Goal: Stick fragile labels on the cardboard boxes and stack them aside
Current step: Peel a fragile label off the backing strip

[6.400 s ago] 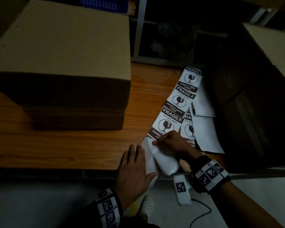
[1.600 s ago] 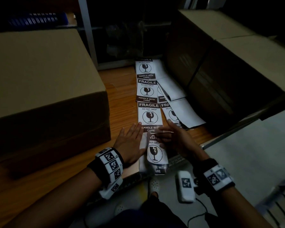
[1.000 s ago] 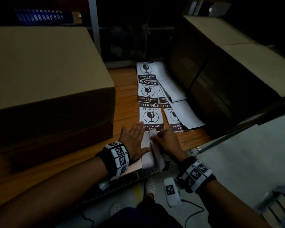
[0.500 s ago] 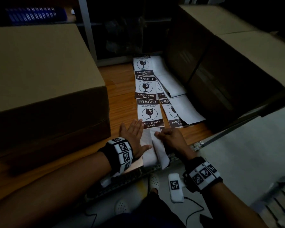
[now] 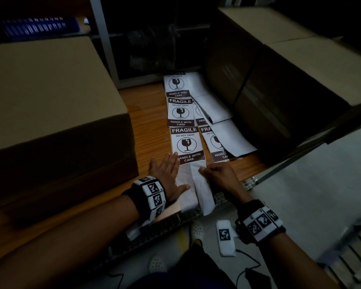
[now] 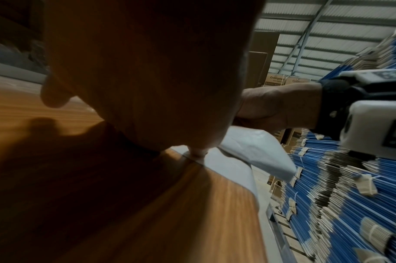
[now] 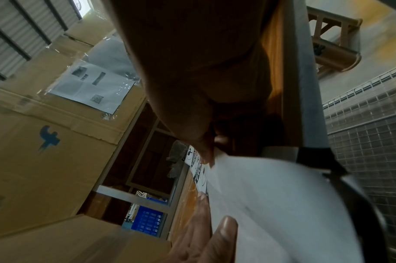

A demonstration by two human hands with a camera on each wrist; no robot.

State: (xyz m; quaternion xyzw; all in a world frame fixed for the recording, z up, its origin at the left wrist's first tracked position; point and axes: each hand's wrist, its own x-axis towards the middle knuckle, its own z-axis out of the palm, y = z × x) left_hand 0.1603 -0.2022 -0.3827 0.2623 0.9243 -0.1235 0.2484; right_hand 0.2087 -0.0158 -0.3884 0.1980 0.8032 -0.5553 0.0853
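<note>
Cardboard boxes flank the wooden counter. My left hand lies flat on the label strip; my right hand pinches a peeling label.

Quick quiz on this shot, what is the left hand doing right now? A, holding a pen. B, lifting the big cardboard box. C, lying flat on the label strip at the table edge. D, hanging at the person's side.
C: the left hand lies with straight fingers flat on the label strip, while the right hand pinches a peeled white piece beside it.
</note>
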